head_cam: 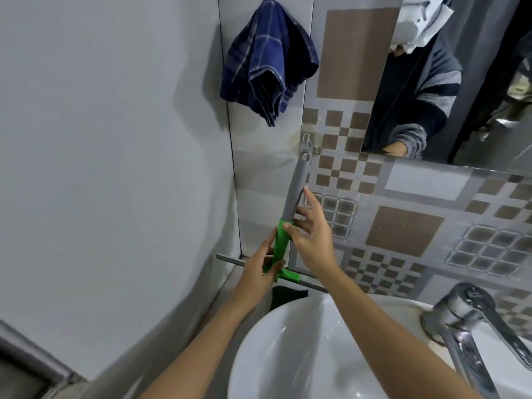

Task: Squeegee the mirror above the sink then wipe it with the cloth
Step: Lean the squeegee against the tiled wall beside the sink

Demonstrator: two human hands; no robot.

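Observation:
A squeegee (pixel 293 191) with a grey handle and green neck hangs from a metal hook (pixel 306 141) on the tiled wall, its blade pointing down near the sink's back edge. My left hand (pixel 263 264) grips the green neck just above the blade. My right hand (pixel 309 231) touches the handle where grey meets green, fingers spread. A dark blue checked cloth (pixel 267 59) hangs higher up on the wall. The mirror (pixel 460 82) fills the upper right and reflects my sleeve.
A white sink (pixel 288 341) lies below my arms, with a chrome tap (pixel 466 318) at the right. A dark green item (pixel 288 295) sits behind the sink rim. A plain grey wall closes the left side; patterned tiles cover the wall ahead.

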